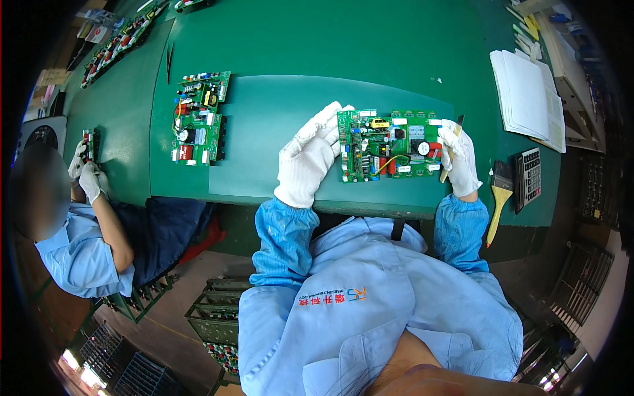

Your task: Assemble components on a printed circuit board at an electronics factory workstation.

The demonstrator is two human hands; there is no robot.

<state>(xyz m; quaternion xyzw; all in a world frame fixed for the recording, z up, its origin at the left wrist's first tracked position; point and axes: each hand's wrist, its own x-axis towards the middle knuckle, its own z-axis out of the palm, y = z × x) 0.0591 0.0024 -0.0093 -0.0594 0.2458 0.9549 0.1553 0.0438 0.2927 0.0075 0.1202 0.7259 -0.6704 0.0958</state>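
A green circuit board (391, 146) crowded with components is held over the near edge of the table, its face turned up toward me. My left hand (309, 153), in a white glove, grips its left edge, with the fingertips partly hidden behind the board. At the right edge, my right hand (462, 160), also gloved in white, has its fingers closed on the board. A slim stick-like tool (444, 175), tan with a dark upper end, is tucked in the same right hand; its exact kind is unclear. Yellow and black wires loop across the board's lower middle.
Another circuit board (200, 119) lies left on the green table (370, 39), near dark tweezers (170, 61). To the right are papers (525, 96), a flat brush (501, 198) and a calculator (528, 177). A co-worker's gloved hands (89, 173) hold a small board at far left.
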